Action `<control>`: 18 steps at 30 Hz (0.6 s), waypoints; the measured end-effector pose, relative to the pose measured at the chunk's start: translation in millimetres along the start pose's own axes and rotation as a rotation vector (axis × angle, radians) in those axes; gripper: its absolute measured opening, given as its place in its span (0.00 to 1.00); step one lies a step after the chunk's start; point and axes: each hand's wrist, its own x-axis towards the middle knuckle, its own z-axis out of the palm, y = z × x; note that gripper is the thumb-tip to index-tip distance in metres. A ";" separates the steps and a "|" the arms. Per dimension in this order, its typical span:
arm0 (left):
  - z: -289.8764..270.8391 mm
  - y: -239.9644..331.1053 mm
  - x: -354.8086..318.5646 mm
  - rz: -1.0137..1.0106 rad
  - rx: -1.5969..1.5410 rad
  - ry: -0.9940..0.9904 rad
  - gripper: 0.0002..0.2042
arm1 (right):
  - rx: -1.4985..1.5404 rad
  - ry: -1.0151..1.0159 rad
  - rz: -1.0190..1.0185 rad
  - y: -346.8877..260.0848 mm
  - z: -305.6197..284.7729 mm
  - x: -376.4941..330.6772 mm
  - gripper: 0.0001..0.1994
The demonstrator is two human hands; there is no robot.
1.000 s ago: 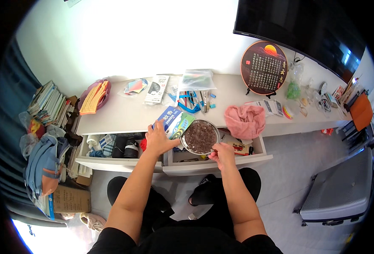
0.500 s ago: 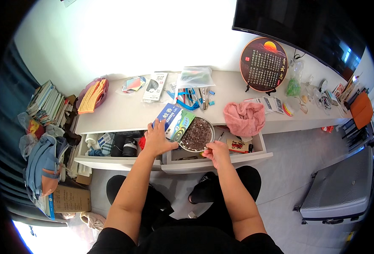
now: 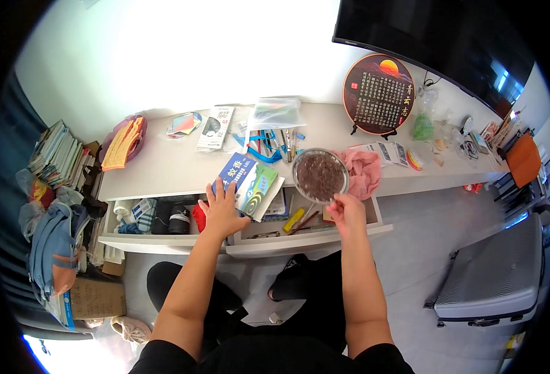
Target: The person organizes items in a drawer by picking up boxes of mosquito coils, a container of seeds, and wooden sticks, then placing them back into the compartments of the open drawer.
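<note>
Dish rim [image 3: 296,181] in right fingers [image 3: 343,204]

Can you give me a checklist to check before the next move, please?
1. Right hand gripping the round dish: ok, at its rim.
2. Brown bits inside the dish: ok.
3. Left hand touching the blue-and-green box: ok.
4. Right-hand drawer pulled open: ok.
5. Dish apart from the pink cloth: cannot tell, they overlap in this view.
</note>
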 end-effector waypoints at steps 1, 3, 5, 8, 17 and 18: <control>3.1 1.6 -0.8 -0.003 -0.030 0.036 0.46 | 0.038 0.009 -0.021 -4.7 8.7 10.1 0.02; 11.5 4.6 -4.4 -0.012 -0.088 0.106 0.45 | 0.080 0.071 -0.011 -12.8 26.6 42.4 0.03; 23.8 4.6 -11.0 0.074 -0.201 0.359 0.39 | 0.140 0.124 0.001 -15.8 46.0 80.7 0.04; 33.2 12.9 -19.3 0.297 -0.339 0.754 0.27 | 0.236 0.229 0.011 -12.9 68.0 131.2 0.07; 43.8 47.8 -38.0 0.421 -0.773 0.610 0.15 | 0.208 0.377 -0.005 3.7 93.1 191.8 0.11; 42.6 48.8 -35.2 0.423 -0.762 0.614 0.15 | 0.192 0.357 0.013 0.4 90.8 197.5 0.12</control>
